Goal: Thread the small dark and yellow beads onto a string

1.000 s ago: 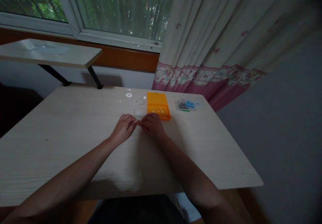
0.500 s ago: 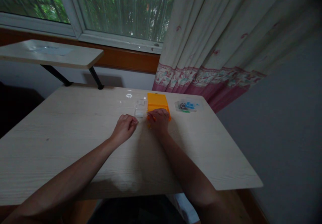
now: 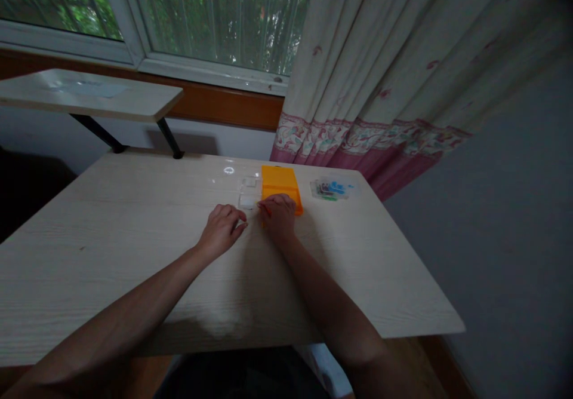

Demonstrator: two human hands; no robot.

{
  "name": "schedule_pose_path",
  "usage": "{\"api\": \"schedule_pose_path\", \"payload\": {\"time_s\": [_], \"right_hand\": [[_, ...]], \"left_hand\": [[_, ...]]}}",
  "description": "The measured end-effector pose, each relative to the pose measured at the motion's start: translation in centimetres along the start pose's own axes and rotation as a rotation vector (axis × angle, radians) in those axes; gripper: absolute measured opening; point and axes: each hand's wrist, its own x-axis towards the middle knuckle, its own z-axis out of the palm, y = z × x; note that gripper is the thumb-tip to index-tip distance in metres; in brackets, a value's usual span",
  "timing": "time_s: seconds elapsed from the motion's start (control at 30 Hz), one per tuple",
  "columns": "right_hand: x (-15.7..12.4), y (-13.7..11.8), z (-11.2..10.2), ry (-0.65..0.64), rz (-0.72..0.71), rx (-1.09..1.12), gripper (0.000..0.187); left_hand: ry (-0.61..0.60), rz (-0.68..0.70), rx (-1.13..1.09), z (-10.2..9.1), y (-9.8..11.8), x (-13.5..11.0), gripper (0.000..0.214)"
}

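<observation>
My left hand (image 3: 222,227) hovers over the table with thumb and forefinger apart; nothing shows between them. Close on its right, my right hand (image 3: 278,215) has its fingers pinched together around something small and reddish-orange, too small to make out. This hand covers the near left part of an open yellow-orange case (image 3: 280,177), whose lid leans back. Just left of the case lies a clear plastic box (image 3: 249,190) with whitish pieces in it, beyond both hands.
Right of the yellow case, a clear tray (image 3: 316,190) holds small blue, green and dark pieces. A raised shelf (image 3: 147,97) on black legs stands at the back left. The curtain (image 3: 358,130) hangs behind the table's (image 3: 358,267) far right edge.
My left thumb and forefinger have parted from a closed pinch. My right hand has shifted slightly left, still pinching. The case and boxes stay in place.
</observation>
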Motion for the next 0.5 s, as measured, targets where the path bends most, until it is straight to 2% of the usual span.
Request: {"api": "schedule_pose_path", "payload": {"time_s": [0.5], "right_hand": [[-0.32,0.16,-0.32,-0.039,-0.016,0.045,0.014]], "left_hand": [[0.012,0.028,-0.019,0.15,-0.23,-0.07,0.021]]}}
